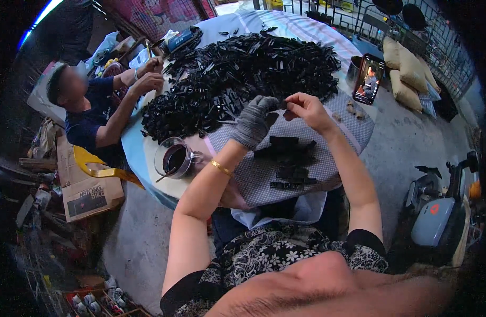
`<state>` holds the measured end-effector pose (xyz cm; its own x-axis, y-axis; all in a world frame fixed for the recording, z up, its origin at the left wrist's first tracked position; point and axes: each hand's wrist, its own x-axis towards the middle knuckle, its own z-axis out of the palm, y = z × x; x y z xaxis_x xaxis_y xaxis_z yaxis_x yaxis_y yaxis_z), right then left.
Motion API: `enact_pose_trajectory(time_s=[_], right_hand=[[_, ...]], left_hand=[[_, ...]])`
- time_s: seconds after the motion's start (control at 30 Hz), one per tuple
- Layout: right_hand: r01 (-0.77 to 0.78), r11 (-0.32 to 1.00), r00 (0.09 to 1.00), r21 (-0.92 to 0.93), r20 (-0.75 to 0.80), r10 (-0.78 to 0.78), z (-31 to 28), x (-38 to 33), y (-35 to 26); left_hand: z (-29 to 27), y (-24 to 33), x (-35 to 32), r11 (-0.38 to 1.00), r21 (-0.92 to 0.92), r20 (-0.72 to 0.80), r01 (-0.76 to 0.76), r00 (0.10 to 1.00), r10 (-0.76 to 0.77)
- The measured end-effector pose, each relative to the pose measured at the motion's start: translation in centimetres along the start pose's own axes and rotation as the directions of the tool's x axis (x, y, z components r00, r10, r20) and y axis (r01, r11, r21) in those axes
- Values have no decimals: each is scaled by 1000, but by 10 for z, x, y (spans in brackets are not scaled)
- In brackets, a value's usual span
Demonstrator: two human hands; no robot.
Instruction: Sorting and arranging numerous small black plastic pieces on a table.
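My left hand [252, 122], in a grey knit glove, is closed over the near side of the table. A small black piece [281, 104] shows at its fingertips; its exact shape is too small to make out. Bare and pinched, my right hand [310, 112] meets that piece from the other side. Just beyond both hands spreads a large heap of black plastic-looking parts [264, 61]. Closer to me, below my hands, several black pieces [288, 150] lie on the checked cloth [237, 177], with a short row of them [293, 179] nearer the edge.
A glass mug [171, 158] of dark liquid with a spoon stands left of my left forearm. Across the table's left side, a co-worker [103, 105] holds something small. A phone [369, 79] stands upright at right, near stuffed sacks [409, 68]. A motorbike [436, 216] is at lower right.
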<state>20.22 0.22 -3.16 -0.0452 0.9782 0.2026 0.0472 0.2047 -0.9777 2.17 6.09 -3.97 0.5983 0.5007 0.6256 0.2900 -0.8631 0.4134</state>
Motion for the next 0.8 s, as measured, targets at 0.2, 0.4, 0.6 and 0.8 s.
enact_pose_trajectory(time_s=[0.2,0.4,0.6,0.8], right_hand=[[26,999,997,-31,67,-24,-3,2,6],[-83,996,992,34,96,80,-4,-1,-3],[-199,947,974,251,159,162,-9,-1,-3],[-149,989,989,12,17,149,-4,0,5]], left_hand=[[3,2,-5,970,-158,125,183,978,-164],[-8,21,1,793,572,154,-208,977,145],[-10,27,0,826,523,132,-211,977,166],[-6,16,-6,978,210,114,19,992,-44]])
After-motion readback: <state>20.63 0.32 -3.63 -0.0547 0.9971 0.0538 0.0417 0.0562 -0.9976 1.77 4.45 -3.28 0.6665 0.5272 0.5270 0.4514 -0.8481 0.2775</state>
